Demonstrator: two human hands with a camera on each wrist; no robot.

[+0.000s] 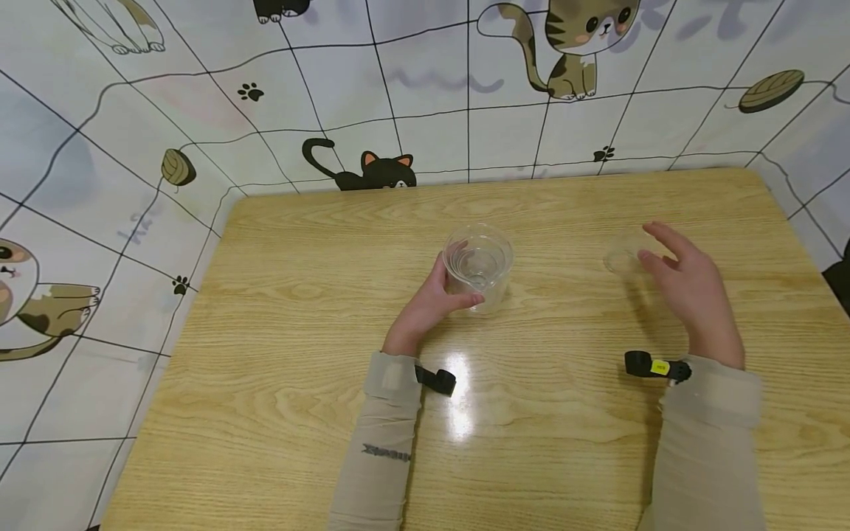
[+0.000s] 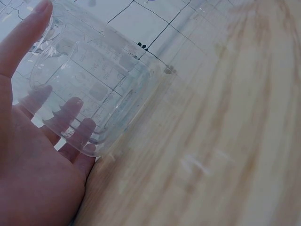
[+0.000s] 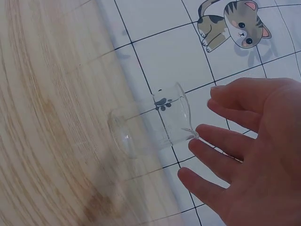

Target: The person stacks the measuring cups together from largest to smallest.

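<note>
A large clear measuring beaker (image 1: 479,258) stands upright on the table, right of centre of the far half. My left hand (image 1: 430,304) grips it from the left, thumb on the near side and the other fingers round the back. Printed scale marks show through its wall in the left wrist view, where the beaker (image 2: 101,82) fills the space between thumb and fingers. To the right stands a small clear glass beaker (image 3: 153,120) with a pouring lip. Beside its rim my right hand (image 1: 693,287) hovers with fingers spread, holding nothing; its fingertips (image 3: 200,132) overlap the lip in the right wrist view.
The wooden table (image 1: 299,317) reaches to a tiled wall (image 1: 432,81) with cat drawings at the back and left. A black camera (image 1: 437,381) is strapped at the left wrist and another camera (image 1: 640,364) at the right.
</note>
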